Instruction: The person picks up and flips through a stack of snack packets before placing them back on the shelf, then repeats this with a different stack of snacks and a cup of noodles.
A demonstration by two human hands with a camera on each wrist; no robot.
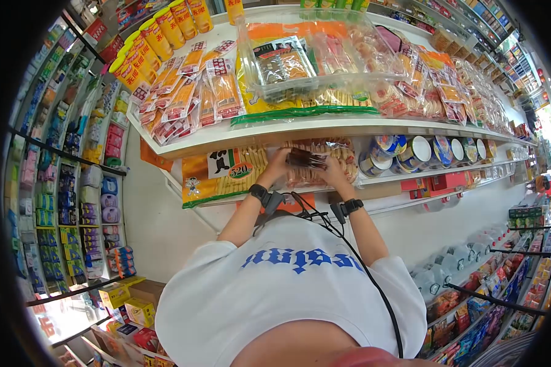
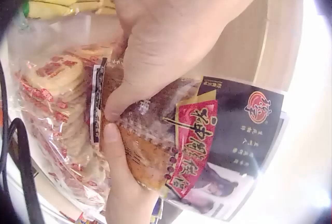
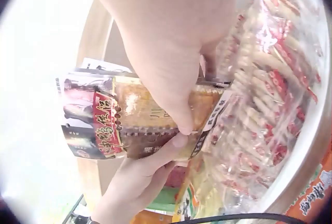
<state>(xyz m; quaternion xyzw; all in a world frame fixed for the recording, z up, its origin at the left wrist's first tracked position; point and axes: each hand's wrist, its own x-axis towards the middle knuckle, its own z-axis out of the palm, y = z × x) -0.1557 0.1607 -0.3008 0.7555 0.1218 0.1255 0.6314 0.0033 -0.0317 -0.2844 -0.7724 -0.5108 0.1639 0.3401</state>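
Both hands hold a small stack of flat snack packets (image 1: 307, 159) over the lower shelf. At its left end, my left hand (image 1: 277, 168) pinches the stack, and my right hand (image 1: 333, 174) grips the right end. In the left wrist view, the left hand (image 2: 161, 42) has its thumb on the packets (image 2: 194, 146), the tip close to the thumb of the right hand (image 2: 127, 187). The right wrist view shows the right hand (image 3: 171, 63) and left hand (image 3: 137, 180) around the packets (image 3: 104, 115), whose dark-and-red printed ends stick out. Fingers behind the stack are hidden.
Behind the packets lies a clear bag of round snacks (image 1: 343, 153), beside a yellow bag (image 1: 208, 177). Tubs (image 1: 419, 150) stand to the right. Above, the upper shelf (image 1: 275, 133) bears a clear plastic tray (image 1: 324, 82) and orange packets (image 1: 225, 92). Black cables (image 1: 306, 211) hang near the wrists.
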